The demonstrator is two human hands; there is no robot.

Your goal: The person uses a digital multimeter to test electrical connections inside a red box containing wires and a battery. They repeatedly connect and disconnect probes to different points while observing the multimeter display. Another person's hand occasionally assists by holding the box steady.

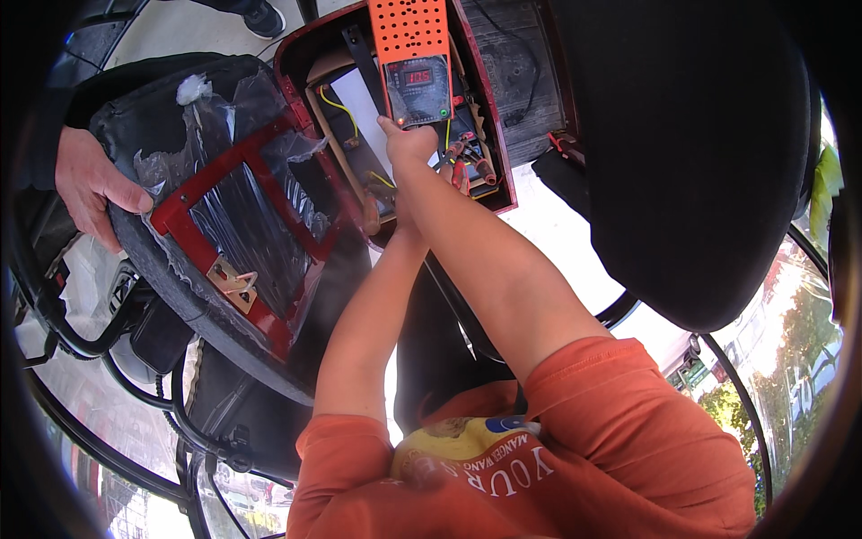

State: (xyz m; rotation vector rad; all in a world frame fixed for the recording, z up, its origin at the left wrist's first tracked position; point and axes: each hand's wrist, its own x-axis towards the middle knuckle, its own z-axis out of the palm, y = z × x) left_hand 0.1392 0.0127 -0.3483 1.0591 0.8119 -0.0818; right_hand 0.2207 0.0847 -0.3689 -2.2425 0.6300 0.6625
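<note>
My right hand [409,142] is closed with its index finger extended to the lower left corner of an orange device [409,27] with a lit red display; whether its curled fingers hold anything is hidden. My left hand [409,214] is mostly hidden beneath my right forearm, near red-handled clips or tools [467,162]. The device lies over an open red-rimmed box [505,193] containing yellow wires [336,106] and a white panel [356,112].
Another person's hand [90,180] grips the raised padded seat [171,269], with torn plastic and a red frame, at left. A black cushion [691,153] fills the right. Dark metal bars [108,377] surround the lower left. A shoe [265,18] shows at top.
</note>
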